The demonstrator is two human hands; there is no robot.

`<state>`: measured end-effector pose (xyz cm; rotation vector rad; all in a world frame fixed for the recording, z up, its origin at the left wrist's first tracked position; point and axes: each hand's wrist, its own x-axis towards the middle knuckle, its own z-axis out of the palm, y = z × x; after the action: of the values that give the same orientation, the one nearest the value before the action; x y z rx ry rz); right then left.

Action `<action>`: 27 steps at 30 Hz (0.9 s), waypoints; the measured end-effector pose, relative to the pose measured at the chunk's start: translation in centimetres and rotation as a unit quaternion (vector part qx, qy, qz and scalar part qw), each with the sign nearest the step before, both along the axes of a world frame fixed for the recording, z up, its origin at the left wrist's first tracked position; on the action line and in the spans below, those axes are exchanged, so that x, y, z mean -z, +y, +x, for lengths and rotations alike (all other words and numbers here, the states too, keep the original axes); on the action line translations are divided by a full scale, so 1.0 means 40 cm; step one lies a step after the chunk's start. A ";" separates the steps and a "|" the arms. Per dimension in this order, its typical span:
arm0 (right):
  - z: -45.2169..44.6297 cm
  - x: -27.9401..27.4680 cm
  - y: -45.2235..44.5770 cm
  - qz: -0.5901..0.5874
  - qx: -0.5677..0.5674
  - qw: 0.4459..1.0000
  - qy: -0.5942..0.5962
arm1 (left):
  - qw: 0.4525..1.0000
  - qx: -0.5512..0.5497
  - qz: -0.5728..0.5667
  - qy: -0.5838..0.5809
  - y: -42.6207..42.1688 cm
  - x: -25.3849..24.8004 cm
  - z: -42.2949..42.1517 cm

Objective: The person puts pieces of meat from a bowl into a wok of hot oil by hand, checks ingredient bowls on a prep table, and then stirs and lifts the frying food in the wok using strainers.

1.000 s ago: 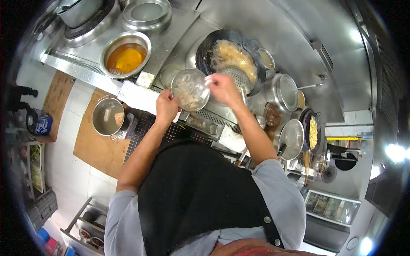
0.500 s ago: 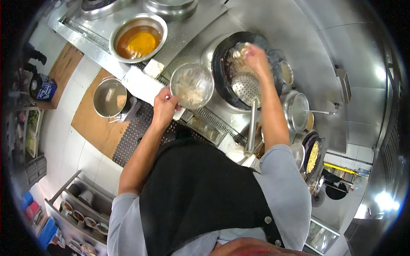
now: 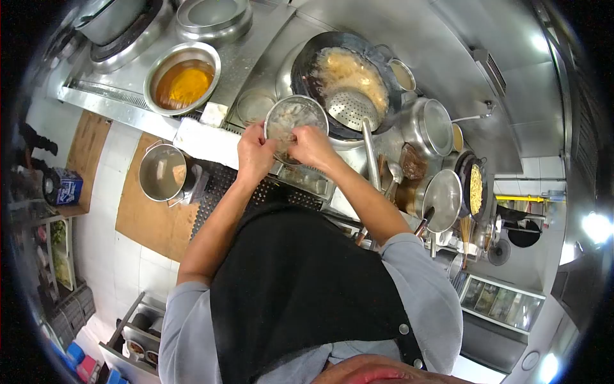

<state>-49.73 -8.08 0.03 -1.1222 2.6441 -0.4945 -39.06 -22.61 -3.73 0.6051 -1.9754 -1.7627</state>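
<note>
W/ your L hand [image 3: 254, 157] clamped on the bowl [image 3: 295, 98] at its 8 o'clock & R hand [image 3: 311, 146] in at 5 (can't tell if pinching), hold it level, wrists clear of the wok [image 3: 306, 72] at 2.

A clear, round bowl [image 3: 321, 115] of pale pieces [image 3: 295, 118] was held up beside a dark wok [image 3: 303, 72], in which golden-brown liquid [image 3: 348, 69] foamed around a perforated skimmer [image 3: 352, 109].

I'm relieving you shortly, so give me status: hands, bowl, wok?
Left hand gripping bowl by its edge. Right hand at the bowl, fingertips unclear. Skimmer in the way, inside frothing wok.
</note>
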 end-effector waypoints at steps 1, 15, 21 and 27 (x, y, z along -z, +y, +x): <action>-0.002 -0.007 0.011 0.002 0.002 1.000 0.001 | 1.000 0.002 0.002 0.001 0.006 -0.017 0.005; -0.189 -0.042 -0.040 -0.022 -0.067 0.996 -0.050 | 0.989 -0.051 0.110 -0.080 -0.018 -0.022 -0.068; -0.421 -0.188 0.031 -0.083 0.089 0.990 -0.072 | 0.971 -0.080 0.217 -0.062 -0.037 0.092 -0.073; -0.558 -0.071 0.044 -0.016 0.103 0.986 0.133 | 0.960 -0.081 0.253 -0.084 -0.052 0.072 -0.030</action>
<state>-72.05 -6.32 2.88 -0.9903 3.0145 -0.4519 -40.24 -24.68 -6.61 1.0783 -1.5097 -2.1778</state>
